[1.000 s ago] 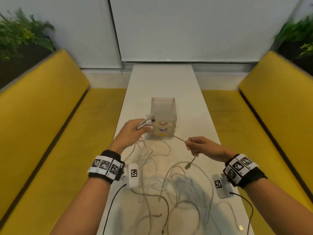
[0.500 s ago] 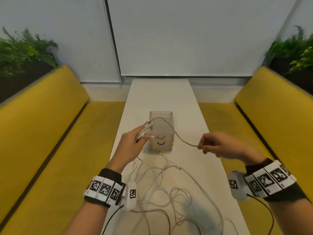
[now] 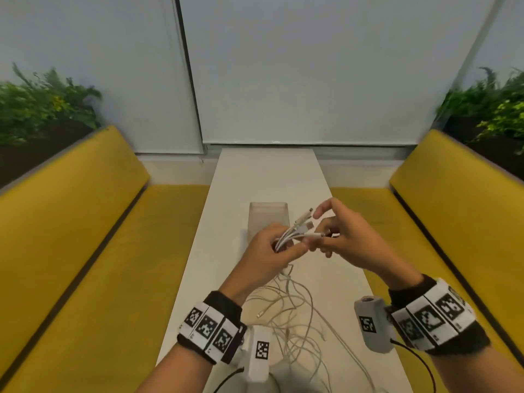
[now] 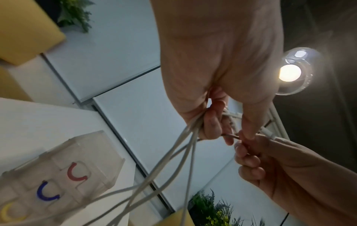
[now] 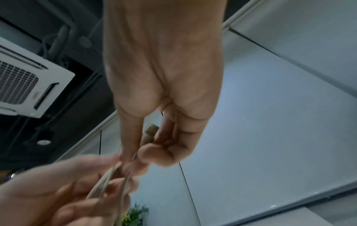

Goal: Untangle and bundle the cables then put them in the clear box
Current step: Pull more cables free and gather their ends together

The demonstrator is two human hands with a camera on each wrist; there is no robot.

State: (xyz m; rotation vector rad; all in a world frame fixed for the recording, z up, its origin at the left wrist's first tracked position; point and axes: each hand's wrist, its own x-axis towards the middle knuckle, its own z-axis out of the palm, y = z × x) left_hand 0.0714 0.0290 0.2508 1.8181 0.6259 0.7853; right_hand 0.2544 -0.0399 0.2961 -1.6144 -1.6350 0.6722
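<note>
cables (image 3: 295, 232) bunched — left hand (image 3: 266, 253) hides ends

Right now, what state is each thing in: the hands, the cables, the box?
Left hand: grips several gathered cable ends.
Right hand: pinches one cable end at the bunch.
Loose cables: tangled on the table.
Clear box: upright, open-topped, no cables inside.
</note>
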